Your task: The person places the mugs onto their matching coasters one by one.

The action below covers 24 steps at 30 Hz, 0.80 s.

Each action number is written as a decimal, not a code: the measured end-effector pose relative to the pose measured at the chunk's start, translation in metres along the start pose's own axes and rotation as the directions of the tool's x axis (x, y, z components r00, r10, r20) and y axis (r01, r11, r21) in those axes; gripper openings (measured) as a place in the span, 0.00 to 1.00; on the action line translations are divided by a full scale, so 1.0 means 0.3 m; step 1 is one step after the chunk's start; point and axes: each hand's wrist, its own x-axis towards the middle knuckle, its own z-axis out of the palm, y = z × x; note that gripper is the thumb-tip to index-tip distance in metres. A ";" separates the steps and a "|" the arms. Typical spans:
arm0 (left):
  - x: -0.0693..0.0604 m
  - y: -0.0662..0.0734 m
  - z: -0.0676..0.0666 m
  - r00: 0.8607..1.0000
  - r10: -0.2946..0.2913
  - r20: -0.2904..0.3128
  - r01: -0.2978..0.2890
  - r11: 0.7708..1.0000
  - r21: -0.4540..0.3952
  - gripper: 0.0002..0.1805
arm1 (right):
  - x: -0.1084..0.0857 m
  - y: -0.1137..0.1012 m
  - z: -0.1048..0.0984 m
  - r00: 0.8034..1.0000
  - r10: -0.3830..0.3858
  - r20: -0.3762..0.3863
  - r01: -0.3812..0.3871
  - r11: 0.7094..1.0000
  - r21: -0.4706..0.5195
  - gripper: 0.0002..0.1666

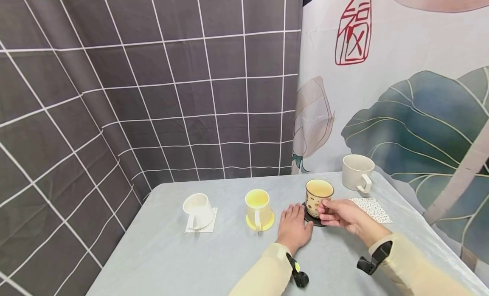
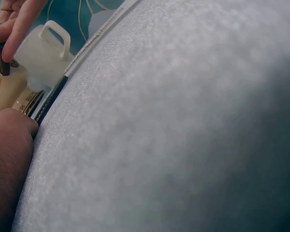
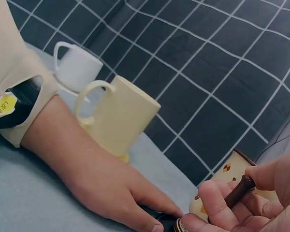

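A cream mug with a brown rim and brown spots stands at the black coaster; whether it fully rests there I cannot tell. My right hand pinches the mug's dark brown handle between thumb and fingers. Palm down on the table, my left hand lies with its fingers extended, its thumb side touching or close against the coaster's left edge. Part of the coaster is hidden by the mug and hands.
Left of my hands, a yellow mug stands on a yellow coaster. Farther left, a white mug sits on a speckled square coaster. At back right, a larger off-white mug stands behind another speckled square coaster.
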 end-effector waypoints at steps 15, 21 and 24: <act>0.004 0.000 0.007 1.000 0.008 -0.011 -0.008 1.000 0.010 0.33 | 0.013 0.037 0.009 1.000 0.001 -0.013 -0.001 1.000 -0.020 0.17; 0.003 -0.002 0.007 1.000 -0.002 -0.005 0.002 1.000 0.000 0.33 | 0.010 0.046 0.009 1.000 0.003 -0.022 -0.003 1.000 -0.013 0.15; 0.004 -0.001 0.009 1.000 -0.004 0.000 0.004 1.000 -0.005 0.33 | 0.006 0.049 0.005 1.000 0.001 -0.016 -0.001 1.000 -0.014 0.14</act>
